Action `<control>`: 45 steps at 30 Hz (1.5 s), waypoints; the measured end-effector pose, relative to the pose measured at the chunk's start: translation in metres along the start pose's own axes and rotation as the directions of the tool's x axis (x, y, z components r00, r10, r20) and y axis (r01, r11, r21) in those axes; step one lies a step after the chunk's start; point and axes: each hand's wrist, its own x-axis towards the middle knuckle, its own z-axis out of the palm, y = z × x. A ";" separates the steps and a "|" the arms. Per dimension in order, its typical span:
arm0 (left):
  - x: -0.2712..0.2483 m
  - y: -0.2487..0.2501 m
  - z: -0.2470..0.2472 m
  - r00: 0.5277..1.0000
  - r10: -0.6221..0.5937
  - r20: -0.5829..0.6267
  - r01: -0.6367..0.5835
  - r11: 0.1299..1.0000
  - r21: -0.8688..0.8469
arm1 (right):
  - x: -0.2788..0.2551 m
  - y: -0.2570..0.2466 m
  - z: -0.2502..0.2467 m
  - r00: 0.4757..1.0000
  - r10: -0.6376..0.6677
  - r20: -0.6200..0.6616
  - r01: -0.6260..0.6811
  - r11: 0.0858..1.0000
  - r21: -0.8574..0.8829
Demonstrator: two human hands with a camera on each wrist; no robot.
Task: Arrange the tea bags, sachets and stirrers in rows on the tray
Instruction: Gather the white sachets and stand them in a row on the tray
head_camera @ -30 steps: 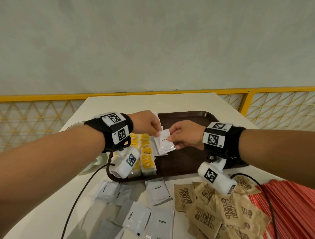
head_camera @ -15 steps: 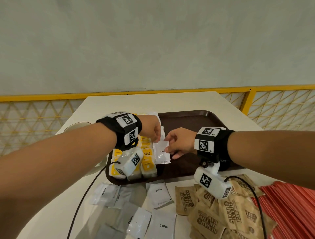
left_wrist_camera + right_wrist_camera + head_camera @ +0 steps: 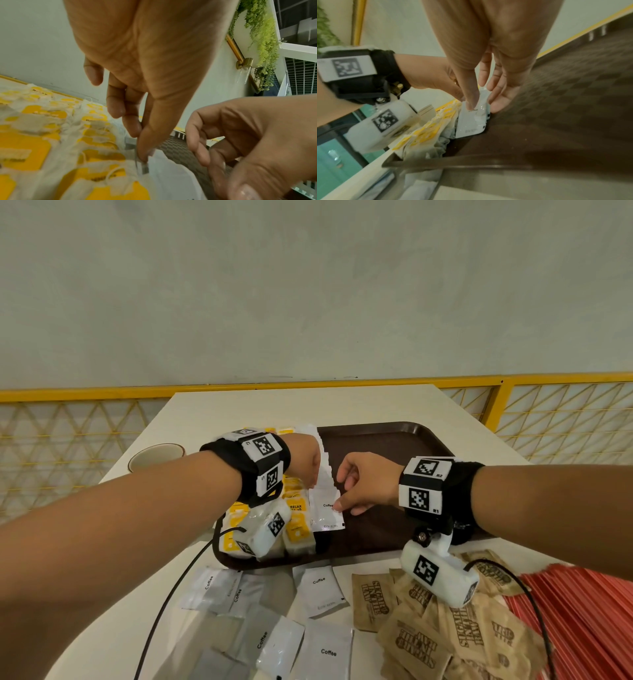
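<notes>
The white coffee sachet (image 3: 327,510) lies flat on the brown tray (image 3: 394,440), just right of the yellow-tagged tea bags (image 3: 296,517) and at the near end of a row of overlapping white sachets (image 3: 322,470). The right hand (image 3: 368,482) is on its right edge: the thumb presses down on the top face beside the word "Coffee" while the curled fingers (image 3: 498,102) sit against the far edge, a narrow pinch holding the sachet. The left hand (image 3: 303,462) reaches in from the other side, thumb and forefinger closed together on the edge of a white sachet in the same row; whether it is this sachet or the one behind it cannot be told.

The sachet is a flat white rectangle with crimped ends, small black print along its near edge and a slight crease in its glossy face.

The head view alone shows what is off the tray: loose white and silver coffee sachets (image 3: 318,594) on the white table (image 3: 239,409), brown sugar sachets (image 3: 428,625) to their right, red stirrers (image 3: 589,618) at the right edge, and a paper cup (image 3: 154,455) beyond the left forearm. The left wrist view shows the tea bags (image 3: 51,135) close up as gauzy pouches with strings and yellow tags. The right wrist view shows the tray's checkered floor (image 3: 565,94) and raised rim.
</notes>
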 end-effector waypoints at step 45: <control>-0.002 -0.037 -0.009 0.982 -0.146 -0.119 0.113 0.962 -0.248 | 0.008 -0.009 -0.024 0.993 -0.080 0.084 0.092 0.985 -0.149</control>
